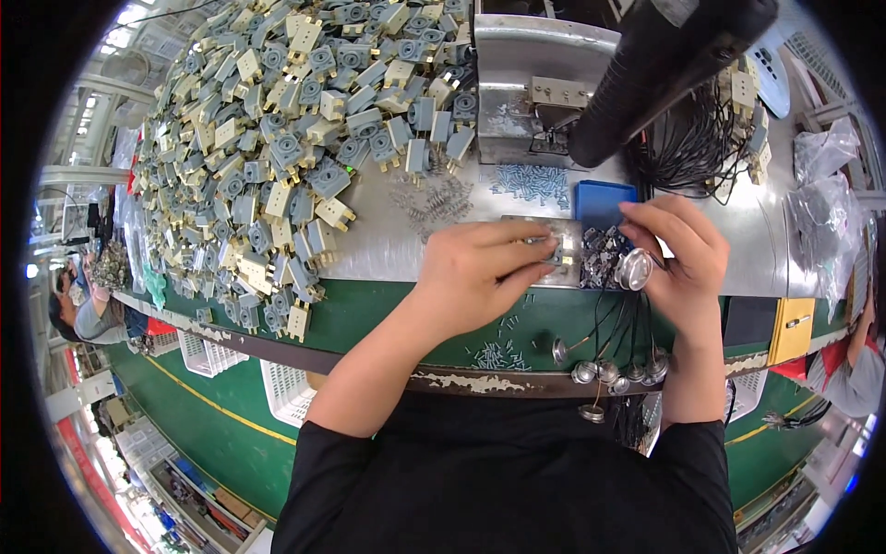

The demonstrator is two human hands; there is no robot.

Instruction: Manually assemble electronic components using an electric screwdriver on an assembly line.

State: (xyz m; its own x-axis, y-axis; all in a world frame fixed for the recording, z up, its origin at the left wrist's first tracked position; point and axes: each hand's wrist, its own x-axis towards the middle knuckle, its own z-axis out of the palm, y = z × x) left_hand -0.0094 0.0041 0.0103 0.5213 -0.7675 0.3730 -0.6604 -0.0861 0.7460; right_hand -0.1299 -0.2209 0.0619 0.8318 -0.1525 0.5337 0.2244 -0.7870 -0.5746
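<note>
My left hand [484, 268] reaches over a small metal fixture plate [566, 273], thumb and fingers brought together at its slots. Anything between those fingertips is too small or hidden to name. My right hand [688, 258] is curled beside a round silver metal cap [635, 269], which sits against its fingers and appears held there. Its thumb and forefinger are bent above a heap of small dark metal clips [604, 254]. Behind the clips lies a blue tray [604, 196]. More round caps on black wires [607, 372] hang over the table's front edge.
A large pile of grey and cream switch-like parts [277, 138] covers the left. Springs [434, 198] and screws [531, 183] lie behind my left hand, with loose screws [498, 356] near the front edge. A thick black tool [646, 78] overhangs; black cables [692, 138] bunch at right.
</note>
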